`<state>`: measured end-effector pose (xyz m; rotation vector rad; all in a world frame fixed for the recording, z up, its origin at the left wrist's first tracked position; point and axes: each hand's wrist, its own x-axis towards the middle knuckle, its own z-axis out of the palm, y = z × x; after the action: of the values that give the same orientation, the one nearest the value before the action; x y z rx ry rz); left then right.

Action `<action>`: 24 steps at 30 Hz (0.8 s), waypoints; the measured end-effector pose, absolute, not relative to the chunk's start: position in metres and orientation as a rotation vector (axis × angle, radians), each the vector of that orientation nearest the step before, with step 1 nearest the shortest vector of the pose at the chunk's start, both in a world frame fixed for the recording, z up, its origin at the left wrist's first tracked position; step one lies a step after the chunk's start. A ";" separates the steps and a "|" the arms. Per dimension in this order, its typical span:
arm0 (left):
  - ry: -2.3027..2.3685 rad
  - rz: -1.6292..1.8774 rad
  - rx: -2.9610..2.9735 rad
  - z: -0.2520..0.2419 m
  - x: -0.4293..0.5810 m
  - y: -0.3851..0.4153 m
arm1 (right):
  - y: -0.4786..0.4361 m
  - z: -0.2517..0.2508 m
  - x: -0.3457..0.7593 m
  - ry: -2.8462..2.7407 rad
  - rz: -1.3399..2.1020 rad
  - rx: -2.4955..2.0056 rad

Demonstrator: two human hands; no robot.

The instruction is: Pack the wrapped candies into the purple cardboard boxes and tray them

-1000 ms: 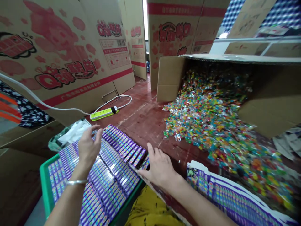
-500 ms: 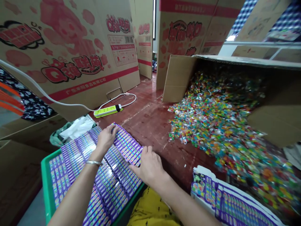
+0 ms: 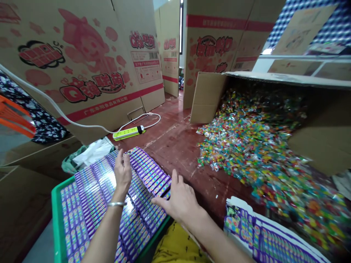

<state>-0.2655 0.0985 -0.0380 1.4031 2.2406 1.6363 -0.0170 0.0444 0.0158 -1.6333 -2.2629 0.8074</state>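
A green crate [image 3: 56, 215] in front of me is packed with rows of small purple boxes [image 3: 90, 197]. My left hand [image 3: 122, 171], with a bracelet at the wrist, stands edge-on over the middle rows, fingers stretched upward and holding nothing. My right hand [image 3: 178, 199] lies flat at the crate's right edge, fingers together, its fingertips touching the outer row of purple boxes [image 3: 153, 179]. That outer row reaches the crate's far corner.
A heap of bright wrapped candies [image 3: 255, 146] spills from a tipped cardboard box [image 3: 208, 95] onto the red floor. Flat purple cartons [image 3: 263, 237] lie at lower right. A yellow power strip [image 3: 128, 132] with white cord lies ahead. Large printed cartons [image 3: 82, 62] stand around.
Half a second ago both hands pressed on the far right row of boxes. My left hand has lifted off and drawn back; my right hand has flattened at the crate's edge.
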 end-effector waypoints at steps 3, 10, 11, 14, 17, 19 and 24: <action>2.168 1.830 1.279 -0.049 -0.237 0.071 | 0.054 0.016 0.002 -2.182 0.890 -1.597; 2.009 1.893 1.236 -0.057 -0.170 0.036 | 0.104 -0.013 0.007 -1.688 1.491 -0.933; 2.007 1.879 1.238 -0.057 -0.165 0.037 | 0.109 -0.016 0.001 -1.689 1.534 -0.901; 2.012 1.840 1.244 -0.057 -0.159 0.044 | 0.114 -0.017 -0.017 -1.717 1.635 -0.819; 2.013 1.827 1.241 -0.058 -0.158 0.051 | 0.115 -0.014 -0.029 -1.741 1.722 -0.766; 2.006 1.836 1.231 -0.058 -0.157 0.053 | 0.116 -0.014 -0.032 -1.751 1.766 -0.752; 2.002 1.855 1.205 -0.058 -0.152 0.054 | 0.121 -0.021 -0.034 -1.748 1.821 -0.697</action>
<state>-0.1516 0.0541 -0.0578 1.2052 2.0025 1.8550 -0.0341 0.1214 -0.0215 -0.6966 -1.7476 1.8213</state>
